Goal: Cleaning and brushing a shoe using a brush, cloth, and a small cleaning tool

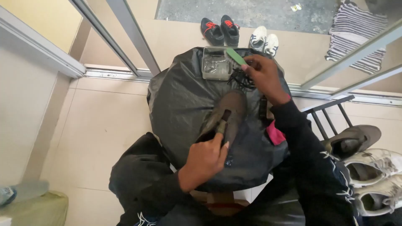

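Lying on the black plastic sheet [180, 104], the brown shoe [226, 115] pointed toe-away along its length; my left hand [205, 159] pinched its tongue while my right hand [264, 77] gripped a green brush [235, 56].

Plastic tub [216, 63] and laces [242, 78] crowd the brown shoe [226, 115].

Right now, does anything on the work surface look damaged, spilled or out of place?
Nothing spilled or broken. The brown shoe has no laces in it; a loose black tangle, likely laces, lies beside the clear tray. The left hand steadies the shoe; the right hand holds a green brush.
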